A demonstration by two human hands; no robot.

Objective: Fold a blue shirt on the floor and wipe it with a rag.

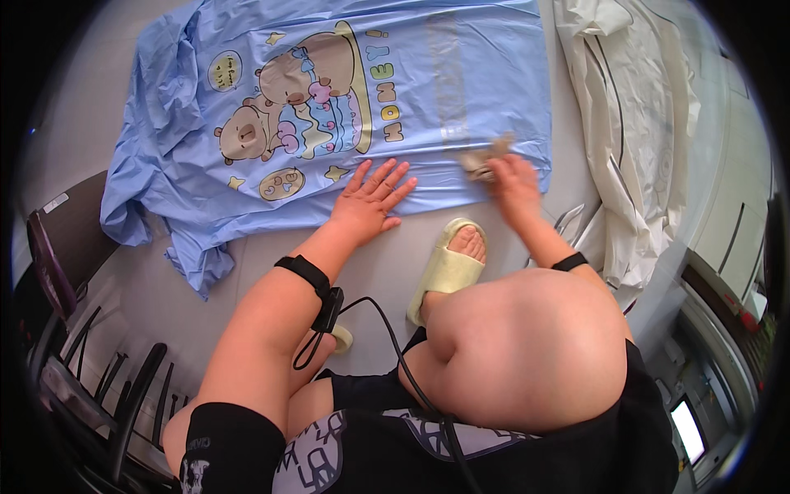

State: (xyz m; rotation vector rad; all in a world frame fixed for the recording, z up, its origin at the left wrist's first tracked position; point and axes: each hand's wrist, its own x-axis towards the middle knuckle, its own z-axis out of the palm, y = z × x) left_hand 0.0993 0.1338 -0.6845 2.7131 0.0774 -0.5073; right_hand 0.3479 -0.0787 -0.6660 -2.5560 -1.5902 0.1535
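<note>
A light-blue plastic-like cover [413,37] printed with cartoon bears, a cake and large letters lies spread on the floor before me. My left hand [367,200] rests with its fingers apart on the cover's near edge and holds nothing. Near the cover's right end, my right hand [515,185] grips a crumpled brown rag-like piece [479,163] against the surface. Motion blurs that hand and the piece, so its exact material is unclear. A dull, rectangular strip of residue or worn tape [449,74] runs across the cover just beyond the piece.
A creased off-white cover [642,123] with dark piping lies to the right. My slippered foot [453,265] is on the grey floor [271,278] below the blue cover. Chair legs [139,401] stand at lower left. A black cable [392,333] hangs in front of me.
</note>
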